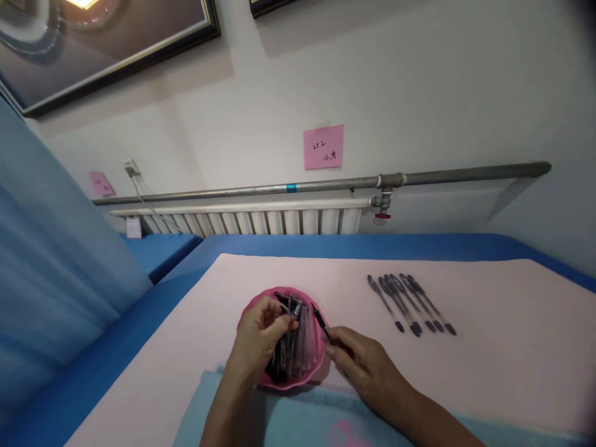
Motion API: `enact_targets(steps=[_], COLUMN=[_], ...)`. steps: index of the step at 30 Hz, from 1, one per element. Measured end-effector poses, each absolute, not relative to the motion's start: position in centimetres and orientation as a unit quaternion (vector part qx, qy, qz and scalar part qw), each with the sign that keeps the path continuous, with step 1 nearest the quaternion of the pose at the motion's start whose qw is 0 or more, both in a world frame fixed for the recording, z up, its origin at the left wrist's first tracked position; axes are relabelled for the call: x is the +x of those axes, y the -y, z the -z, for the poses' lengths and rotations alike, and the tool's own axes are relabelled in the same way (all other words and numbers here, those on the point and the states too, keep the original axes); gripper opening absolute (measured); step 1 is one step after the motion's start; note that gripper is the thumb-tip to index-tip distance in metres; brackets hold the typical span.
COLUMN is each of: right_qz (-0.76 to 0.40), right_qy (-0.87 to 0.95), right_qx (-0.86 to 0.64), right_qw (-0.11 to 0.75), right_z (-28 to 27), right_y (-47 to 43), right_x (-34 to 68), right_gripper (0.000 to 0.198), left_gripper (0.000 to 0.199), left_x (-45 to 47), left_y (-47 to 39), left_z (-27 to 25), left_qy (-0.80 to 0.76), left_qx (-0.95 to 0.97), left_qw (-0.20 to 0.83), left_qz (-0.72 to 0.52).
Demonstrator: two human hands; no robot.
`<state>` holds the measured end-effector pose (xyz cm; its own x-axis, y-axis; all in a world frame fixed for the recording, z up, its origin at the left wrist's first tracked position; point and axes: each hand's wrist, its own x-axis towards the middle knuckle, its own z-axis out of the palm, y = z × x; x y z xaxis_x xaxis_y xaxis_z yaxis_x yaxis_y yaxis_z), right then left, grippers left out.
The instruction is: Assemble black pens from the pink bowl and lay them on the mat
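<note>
A pink basket point(246, 308) with a wavy rim stands before me, filled with black pen parts point(282, 357) and clear pen tubes point(307, 341). Over its left side is my left hand point(265, 332), thumb and fingers pinched together. A thin pale piece shows at those fingertips, too small to name. My right hand point(356, 360) is closed on a black pen point(321, 320) at the basket's right rim, its tip pointing up and left. Several capped pens point(410, 304) lie side by side on the pink sheet, to the right of the basket.
The pink sheet point(503, 347) covers a blue bed point(419, 245). A light blue cloth point(298, 416) lies along the near edge. Behind are a radiator point(270, 221), a metal pipe point(465, 174) and a wall with a pink note point(323, 147). A blue curtain point(51, 267) hangs on the left.
</note>
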<state>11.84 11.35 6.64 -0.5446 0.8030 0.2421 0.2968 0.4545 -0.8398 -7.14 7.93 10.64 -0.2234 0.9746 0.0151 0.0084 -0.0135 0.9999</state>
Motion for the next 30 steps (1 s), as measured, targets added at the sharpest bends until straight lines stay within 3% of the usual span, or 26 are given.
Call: enact_targets(steps=[6, 22, 30], right_qz=[-0.343, -0.306, -0.237], right_qy=[0.833, 0.835, 0.866], right_qx=[-0.293, -0.312, -0.320], right_qw=[0.319, 0.336, 0.303], right_z=[-7.6, -6.8, -7.0], right_y=[-10.8, -11.0, -10.9], right_x=[12.1, 12.4, 12.5], right_gripper=[0.025, 0.029, 0.027], left_gripper=[0.018, 0.017, 0.021], left_x=[-7.5, -8.2, -8.1], left_y=[-7.7, -7.8, -7.4], left_z=[-10.8, -10.5, -10.6], left_qy=[-0.491, -0.496, -0.523], left_qx=[0.407, 0.412, 0.433], left_qw=[0.511, 0.534, 0.527], left_qz=[-0.576, -0.547, -0.511])
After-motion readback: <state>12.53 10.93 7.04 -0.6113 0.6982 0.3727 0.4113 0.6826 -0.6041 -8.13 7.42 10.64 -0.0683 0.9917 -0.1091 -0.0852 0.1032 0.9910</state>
